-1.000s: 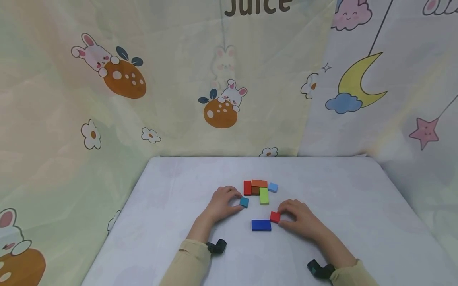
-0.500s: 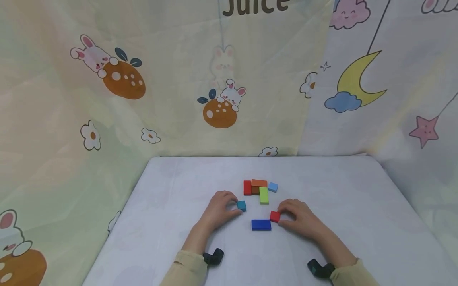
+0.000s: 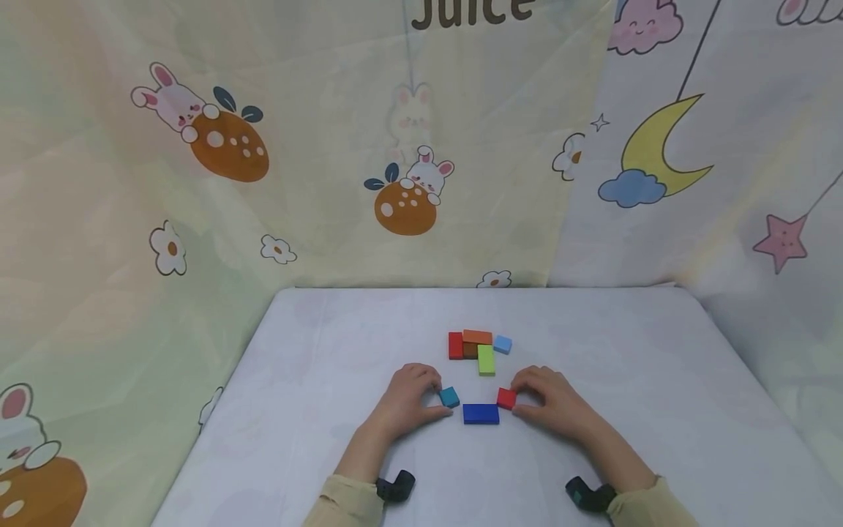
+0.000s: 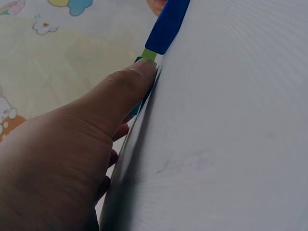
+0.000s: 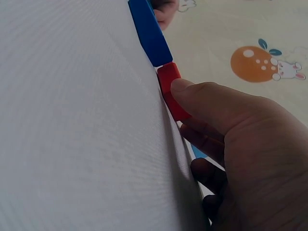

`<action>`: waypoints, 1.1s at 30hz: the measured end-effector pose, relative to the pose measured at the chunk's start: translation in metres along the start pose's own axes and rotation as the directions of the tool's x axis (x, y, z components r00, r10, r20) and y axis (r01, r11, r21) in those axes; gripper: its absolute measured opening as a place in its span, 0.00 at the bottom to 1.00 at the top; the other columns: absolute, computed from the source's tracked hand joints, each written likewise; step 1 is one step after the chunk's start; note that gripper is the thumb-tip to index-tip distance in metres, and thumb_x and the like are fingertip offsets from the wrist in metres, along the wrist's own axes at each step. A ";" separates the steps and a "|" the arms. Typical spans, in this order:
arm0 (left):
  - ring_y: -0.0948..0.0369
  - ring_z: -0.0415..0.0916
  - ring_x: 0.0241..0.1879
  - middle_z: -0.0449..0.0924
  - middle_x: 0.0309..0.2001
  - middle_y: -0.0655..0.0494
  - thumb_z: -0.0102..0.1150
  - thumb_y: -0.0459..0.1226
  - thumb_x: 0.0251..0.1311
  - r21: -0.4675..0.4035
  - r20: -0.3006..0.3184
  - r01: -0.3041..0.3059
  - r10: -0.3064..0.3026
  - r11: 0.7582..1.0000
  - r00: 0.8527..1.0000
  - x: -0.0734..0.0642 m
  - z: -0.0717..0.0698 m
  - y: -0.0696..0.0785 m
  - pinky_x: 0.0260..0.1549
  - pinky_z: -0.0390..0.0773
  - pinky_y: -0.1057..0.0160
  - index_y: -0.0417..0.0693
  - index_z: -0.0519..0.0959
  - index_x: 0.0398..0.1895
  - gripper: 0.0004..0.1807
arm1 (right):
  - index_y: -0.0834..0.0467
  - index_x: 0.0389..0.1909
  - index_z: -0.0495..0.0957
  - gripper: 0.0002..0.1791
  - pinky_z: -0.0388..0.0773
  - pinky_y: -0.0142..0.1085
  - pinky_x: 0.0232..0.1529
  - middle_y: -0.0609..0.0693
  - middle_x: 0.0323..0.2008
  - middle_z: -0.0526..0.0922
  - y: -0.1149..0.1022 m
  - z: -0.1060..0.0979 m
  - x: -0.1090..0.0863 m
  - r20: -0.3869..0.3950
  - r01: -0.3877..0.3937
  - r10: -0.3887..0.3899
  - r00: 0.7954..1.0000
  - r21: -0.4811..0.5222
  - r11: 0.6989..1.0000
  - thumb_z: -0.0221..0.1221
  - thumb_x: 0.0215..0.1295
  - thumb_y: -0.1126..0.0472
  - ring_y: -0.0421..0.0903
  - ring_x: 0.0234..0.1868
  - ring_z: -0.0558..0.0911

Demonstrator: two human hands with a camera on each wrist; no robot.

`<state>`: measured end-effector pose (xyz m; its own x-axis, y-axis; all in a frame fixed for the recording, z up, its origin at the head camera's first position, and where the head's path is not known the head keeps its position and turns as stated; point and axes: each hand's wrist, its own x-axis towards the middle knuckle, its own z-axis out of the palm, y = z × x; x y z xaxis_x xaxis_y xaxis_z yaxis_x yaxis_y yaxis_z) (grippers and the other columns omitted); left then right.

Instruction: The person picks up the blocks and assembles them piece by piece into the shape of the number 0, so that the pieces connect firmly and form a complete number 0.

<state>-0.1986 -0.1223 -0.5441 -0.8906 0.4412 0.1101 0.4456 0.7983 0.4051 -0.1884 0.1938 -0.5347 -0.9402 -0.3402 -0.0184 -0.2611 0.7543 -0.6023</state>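
Observation:
In the head view my left hand (image 3: 410, 399) has its thumb and fingers around a small teal block (image 3: 449, 397), just left of a long blue block (image 3: 481, 414). The left wrist view shows the thumb (image 4: 137, 72) covering most of the teal block. My right hand (image 3: 549, 399) pinches a small red block (image 3: 506, 398) at the blue block's upper right corner. From the right wrist, the red block (image 5: 172, 89) stands against the blue block's end, with the thumb on its side.
Farther back lie a red block (image 3: 455, 345), an orange block (image 3: 477, 337), a brown block (image 3: 470, 350), a green block (image 3: 485, 360) and a light blue block (image 3: 503, 344). A white cloth covers the table (image 3: 593, 337); a printed curtain (image 3: 316, 146) hangs behind.
My left hand has brought the teal block toward me, from beside the rear group down near the blue block's left end, turning it slightly. My right hand stays at the red block.

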 end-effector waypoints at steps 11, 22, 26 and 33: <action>0.60 0.66 0.64 0.75 0.57 0.66 0.68 0.62 0.51 0.037 0.015 -0.021 0.021 0.999 1.000 -0.001 0.000 0.004 0.66 0.68 0.51 0.66 0.78 0.40 0.19 | 0.31 0.43 0.77 0.17 0.73 0.50 0.58 0.34 0.49 0.78 0.000 0.000 0.001 -0.014 0.009 -0.009 1.000 -0.017 1.000 0.71 0.54 0.47 0.42 0.56 0.73; 0.59 0.67 0.63 0.76 0.57 0.65 0.69 0.61 0.50 0.043 -0.003 -0.044 0.044 0.998 0.999 -0.001 0.001 0.004 0.66 0.68 0.50 0.66 0.79 0.41 0.20 | 0.33 0.43 0.77 0.17 0.73 0.51 0.57 0.35 0.50 0.78 0.000 0.001 0.000 -0.013 0.010 -0.010 1.000 -0.018 1.000 0.71 0.54 0.47 0.43 0.56 0.73; 0.59 0.67 0.63 0.76 0.56 0.65 0.69 0.61 0.51 0.042 -0.001 -0.044 0.044 0.998 0.999 -0.001 0.001 0.004 0.65 0.68 0.50 0.66 0.79 0.41 0.20 | 0.33 0.43 0.78 0.17 0.73 0.52 0.58 0.36 0.50 0.78 -0.001 0.000 0.000 -0.009 0.003 -0.003 1.000 -0.013 1.000 0.71 0.54 0.47 0.43 0.57 0.73; 0.60 0.67 0.63 0.76 0.57 0.65 0.68 0.62 0.51 0.036 -0.006 -0.048 0.048 0.998 0.999 -0.001 0.001 0.004 0.65 0.69 0.50 0.66 0.79 0.42 0.20 | 0.33 0.43 0.78 0.16 0.72 0.52 0.59 0.35 0.50 0.78 -0.001 0.000 -0.001 -0.003 0.005 -0.005 1.000 -0.009 1.000 0.70 0.55 0.47 0.43 0.57 0.73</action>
<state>-0.1961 -0.1192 -0.5439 -0.8686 0.4769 0.1346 0.4908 0.7907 0.3660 -0.1876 0.1935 -0.5336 -0.9397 -0.3418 -0.0130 -0.2673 0.7576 -0.5955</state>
